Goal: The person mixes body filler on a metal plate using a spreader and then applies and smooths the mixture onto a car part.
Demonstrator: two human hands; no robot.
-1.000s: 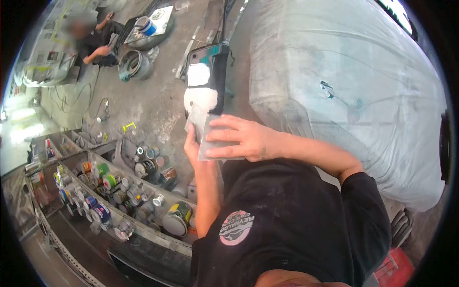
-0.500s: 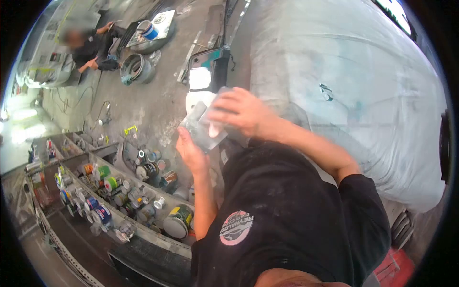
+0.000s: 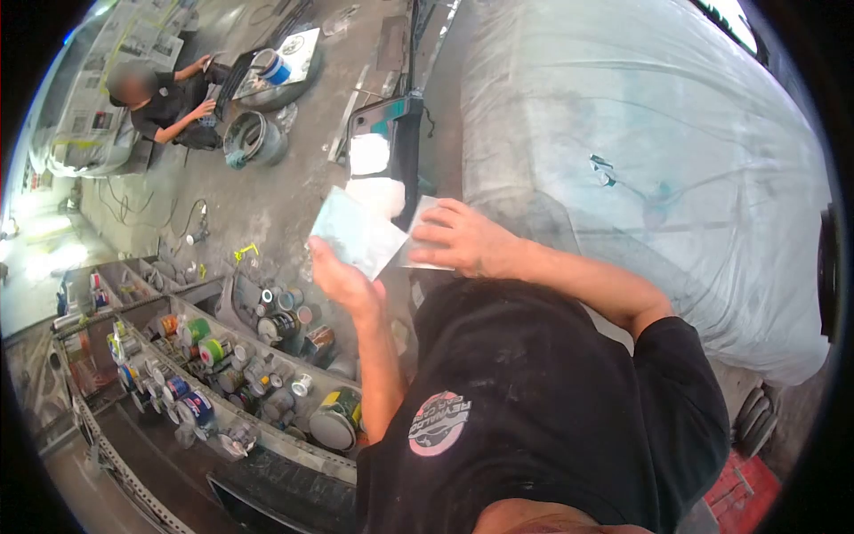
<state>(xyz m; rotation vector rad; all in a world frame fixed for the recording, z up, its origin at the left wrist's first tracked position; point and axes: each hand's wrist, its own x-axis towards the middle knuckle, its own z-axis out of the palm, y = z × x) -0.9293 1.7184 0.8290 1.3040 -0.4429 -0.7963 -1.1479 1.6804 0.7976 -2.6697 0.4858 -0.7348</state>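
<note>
My left hand (image 3: 345, 283) is closed on the near corner of a pale, square, flat plate (image 3: 349, 227), with the thumb along its edge. My right hand (image 3: 463, 238) grips a thin, flat, light-coloured spreader (image 3: 425, 218) with the fingers laid across its face. The spreader's left edge meets or nearly meets the plate's right corner. Just beyond both hands is a dark car panel (image 3: 396, 116) bearing white patches (image 3: 369, 153) that look like filler. The fingers under the plate are hidden.
Shelves (image 3: 302, 440) of paint cans (image 3: 334, 423) stand at lower left. A covered vehicle (image 3: 640, 116) fills the right. Upper left, a co-worker (image 3: 165, 102) sits near a bucket (image 3: 256, 141) and a stool (image 3: 298, 67) with a can on it. A hose lies on the floor.
My right hand and the spreader have moved from over the plate to its right side. The plate now shows more of its face. The co-worker's hand has shifted.
</note>
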